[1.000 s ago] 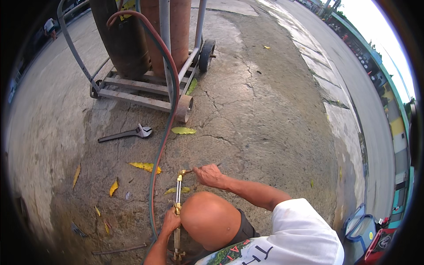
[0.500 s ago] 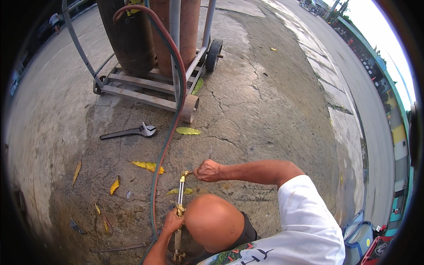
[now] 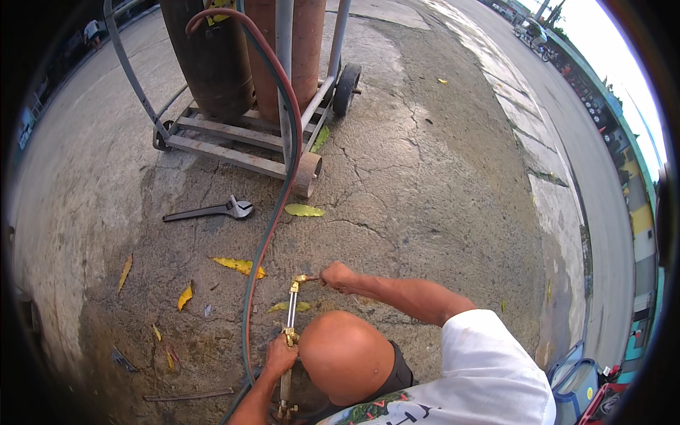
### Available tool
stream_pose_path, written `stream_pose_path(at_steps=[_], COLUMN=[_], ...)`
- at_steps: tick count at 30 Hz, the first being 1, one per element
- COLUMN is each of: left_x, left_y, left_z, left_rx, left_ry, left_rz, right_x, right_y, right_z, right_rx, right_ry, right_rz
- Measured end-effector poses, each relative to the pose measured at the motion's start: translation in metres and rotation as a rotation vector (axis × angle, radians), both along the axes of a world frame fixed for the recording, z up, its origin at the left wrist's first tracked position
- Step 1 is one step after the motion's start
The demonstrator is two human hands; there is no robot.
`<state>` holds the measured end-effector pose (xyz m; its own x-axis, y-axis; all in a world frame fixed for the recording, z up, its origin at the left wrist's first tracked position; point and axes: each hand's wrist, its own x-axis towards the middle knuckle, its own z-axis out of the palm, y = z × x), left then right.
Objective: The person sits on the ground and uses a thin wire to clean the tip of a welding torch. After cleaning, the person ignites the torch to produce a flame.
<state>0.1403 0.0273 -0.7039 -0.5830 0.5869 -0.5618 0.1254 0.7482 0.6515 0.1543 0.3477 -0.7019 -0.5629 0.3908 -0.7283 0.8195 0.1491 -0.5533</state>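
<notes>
A brass-and-silver cutting torch [image 3: 292, 304] stands lengthwise beside my bare knee, its angled head pointing right with a dull copper-coloured tip. My left hand [image 3: 281, 354] is wrapped around the torch's brass body, low in the view. At the tip's end, my right hand [image 3: 338, 276] is closed in a pinch. Whatever its fingers hold is too small or hidden to make out. The torch's lower end, with brass fittings, shows below my left hand. A paired red and green hose [image 3: 267, 241] runs down past the torch on its left.
A metal cart [image 3: 227, 152] carrying tall gas cylinders [image 3: 212, 64] stands ahead on cracked concrete. Left of the hose lies an adjustable wrench [image 3: 207, 211]. Yellow leaves [image 3: 237, 265] and a thin rod [image 3: 188, 397] lie about. At lower right sits a blue-edged clear case [image 3: 577, 386].
My right hand has drawn slightly right, exposing more of the torch tip, and its forearm slopes lower. A thin piece that stuck up from that hand no longer shows. My left hand keeps its grip.
</notes>
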Motion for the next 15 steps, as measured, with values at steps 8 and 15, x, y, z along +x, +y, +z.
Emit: stream_pose_path(at_steps=[8, 15], left_x=[-0.001, -0.008], left_y=[-0.001, -0.004], left_z=[-0.002, -0.002], left_rx=[-0.063, 0.014], left_ry=[0.077, -0.043], left_rz=[-0.098, -0.016], right_x=[0.005, 0.010], right_y=[0.007, 0.001], right_z=[-0.023, 0.030], right_rx=[0.243, 0.573], right_ry=[0.189, 0.448], right_rz=[0.375, 0.762])
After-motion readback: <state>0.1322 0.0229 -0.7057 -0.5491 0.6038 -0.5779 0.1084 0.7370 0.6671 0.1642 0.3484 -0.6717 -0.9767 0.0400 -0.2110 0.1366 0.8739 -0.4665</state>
